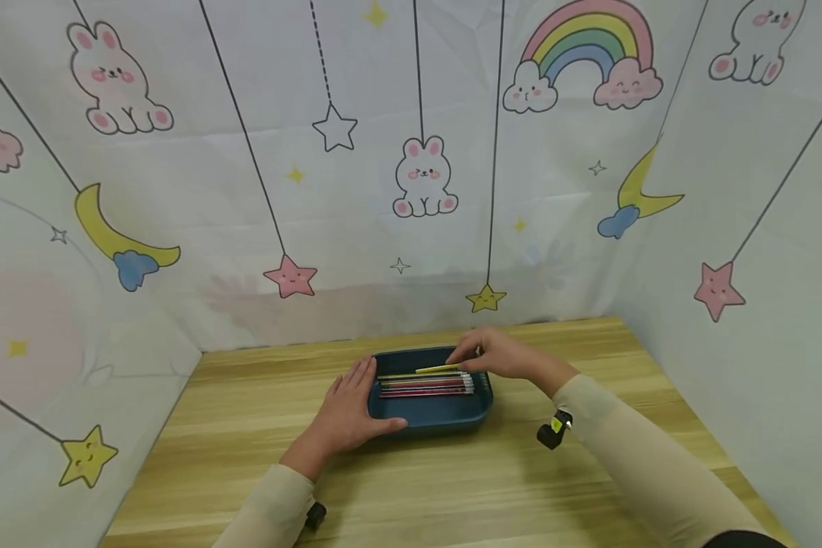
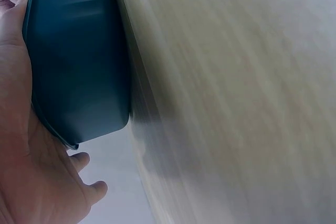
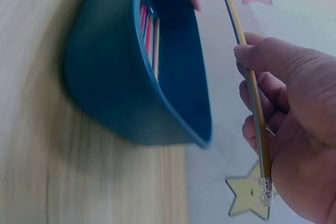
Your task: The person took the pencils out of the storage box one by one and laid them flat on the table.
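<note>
A dark teal plastic bin point(image 1: 425, 418) stands on the wooden table, with several pencils point(image 1: 425, 388) lying side by side inside it. Their white eraser ends point right. My left hand point(image 1: 345, 407) rests on the bin's left end, thumb along the near rim and fingers spread toward the far corner. Over the bin's far right part, my right hand point(image 1: 496, 354) pinches a yellow pencil point(image 3: 256, 103) between thumb and fingers. In the right wrist view this pencil has a dark stripe and a silver ferrule with a white eraser at its lower end.
The wooden table point(image 1: 233, 457) extends around the bin. Behind it and along both sides hangs a white cloth point(image 1: 356, 221) printed with rabbits, stars and moons. Small black cameras point(image 1: 555, 430) are strapped at both wrists.
</note>
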`<action>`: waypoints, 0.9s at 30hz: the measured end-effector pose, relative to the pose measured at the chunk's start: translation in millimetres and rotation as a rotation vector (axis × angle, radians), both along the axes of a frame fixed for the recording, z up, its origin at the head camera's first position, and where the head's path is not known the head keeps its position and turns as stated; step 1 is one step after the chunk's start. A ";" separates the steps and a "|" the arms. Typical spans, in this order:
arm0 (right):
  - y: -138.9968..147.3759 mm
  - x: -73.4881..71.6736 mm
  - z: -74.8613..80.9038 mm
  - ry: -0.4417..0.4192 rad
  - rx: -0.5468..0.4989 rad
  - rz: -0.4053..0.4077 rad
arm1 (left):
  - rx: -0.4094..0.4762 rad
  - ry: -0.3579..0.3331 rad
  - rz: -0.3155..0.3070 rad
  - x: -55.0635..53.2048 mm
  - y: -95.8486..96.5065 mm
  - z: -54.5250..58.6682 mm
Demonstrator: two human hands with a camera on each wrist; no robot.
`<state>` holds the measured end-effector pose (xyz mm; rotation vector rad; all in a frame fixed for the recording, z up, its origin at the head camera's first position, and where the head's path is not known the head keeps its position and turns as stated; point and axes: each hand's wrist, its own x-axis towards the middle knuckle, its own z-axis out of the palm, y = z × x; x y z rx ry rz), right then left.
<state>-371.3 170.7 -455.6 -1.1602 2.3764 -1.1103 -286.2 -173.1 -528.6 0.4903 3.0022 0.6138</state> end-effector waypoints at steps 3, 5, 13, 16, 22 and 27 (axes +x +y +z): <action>13.9 -2.1 0.5 0.020 0.013 -0.019 | 0.002 0.002 0.001 1.7 0.5 -1.4; 22.8 -3.7 0.5 0.022 0.008 -0.026 | 0.005 0.000 0.001 2.3 0.8 -2.0; 54.4 -12.1 3.6 0.045 -0.008 -0.064 | 0.008 0.010 0.002 0.2 0.3 -2.4; 65.9 -14.5 2.9 0.049 0.008 -0.080 | 0.004 0.011 0.002 0.1 0.0 -2.2; 86.2 -16.6 3.5 0.017 0.048 -0.135 | -0.010 0.005 0.005 0.7 -0.8 -3.0; 100.1 -17.8 3.7 0.004 0.062 -0.187 | -0.008 0.005 0.001 0.7 -0.3 -2.6</action>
